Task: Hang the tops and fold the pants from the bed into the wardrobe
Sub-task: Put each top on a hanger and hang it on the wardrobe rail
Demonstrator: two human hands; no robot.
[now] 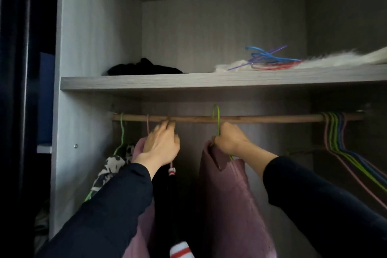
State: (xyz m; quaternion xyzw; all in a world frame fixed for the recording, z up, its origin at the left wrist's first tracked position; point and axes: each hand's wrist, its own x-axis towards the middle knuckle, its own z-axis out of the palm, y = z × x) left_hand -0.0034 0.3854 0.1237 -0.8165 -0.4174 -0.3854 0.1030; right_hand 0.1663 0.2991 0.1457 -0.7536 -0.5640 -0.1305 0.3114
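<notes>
Our dark sleeves [117, 205] reach up into the wardrobe [94, 48]. Our right hand [230, 138] is closed tightly around the neck of a green hanger [217, 119] that carries the mauve top [226, 195]. The hook of this hanger stands at the wooden rod [261, 119]. Our left hand [159, 144] reaches the rod with its fingertips, but we cannot tell if they grip it. Empty hangers [335, 132] hang at the right end.

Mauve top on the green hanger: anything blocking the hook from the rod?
Nothing visible. The right hand holds the green hanger, carrying the mauve top, with its hook at a bare stretch of the wooden rod. The left hand and a pink hanger sit to its left, the empty hangers far right.
</notes>
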